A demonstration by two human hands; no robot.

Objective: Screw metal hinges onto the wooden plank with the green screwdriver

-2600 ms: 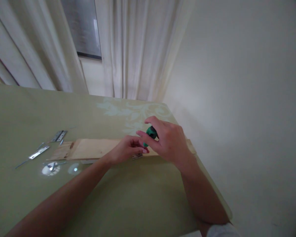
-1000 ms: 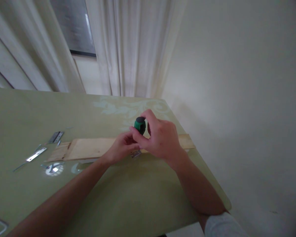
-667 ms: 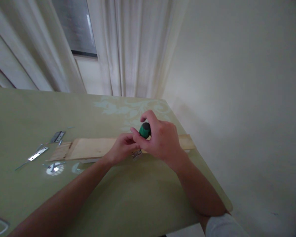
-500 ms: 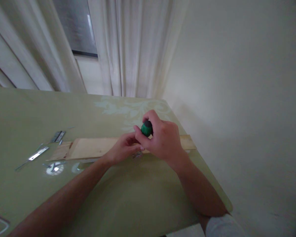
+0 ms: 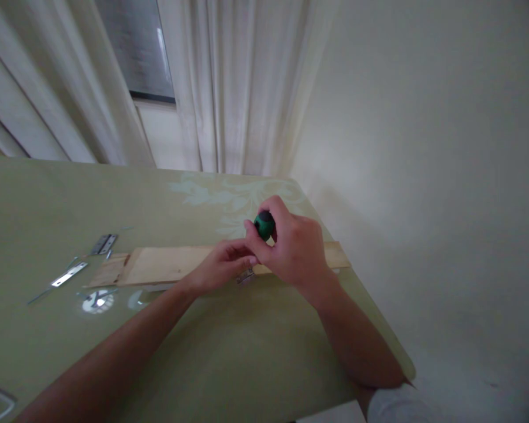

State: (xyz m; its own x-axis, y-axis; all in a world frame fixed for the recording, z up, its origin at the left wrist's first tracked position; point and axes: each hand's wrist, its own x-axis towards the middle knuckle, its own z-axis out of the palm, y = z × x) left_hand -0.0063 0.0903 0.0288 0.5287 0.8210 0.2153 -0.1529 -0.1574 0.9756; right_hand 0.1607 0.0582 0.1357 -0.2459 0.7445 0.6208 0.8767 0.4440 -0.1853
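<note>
My right hand (image 5: 293,247) is wrapped round the green and black handle of a screwdriver (image 5: 263,225), seen nearly end-on; its shaft and tip are hidden. Under both hands lies a long, pale wooden board (image 5: 167,263). My left hand (image 5: 223,262) rests at the board with thumb and fingers pinched together, touching the right hand's fingers. What that pinch holds is hidden. Just below the left fingertips, a small metal hinge (image 5: 245,276) sticks out past the board's near edge, partly covered.
On the left of the green table (image 5: 229,358) lie another hinge (image 5: 103,243), a shiny metal strip (image 5: 69,274) and thin metal pieces. A round reflective spot (image 5: 97,301) shows in front of the board. Curtains (image 5: 251,88) hang behind; a wall (image 5: 423,176) borders the right.
My right hand and the screwdriver handle have shifted slightly up and right, the handle tilting a little. A bit more of the hinge shows. My left hand stays nearly in place.
</note>
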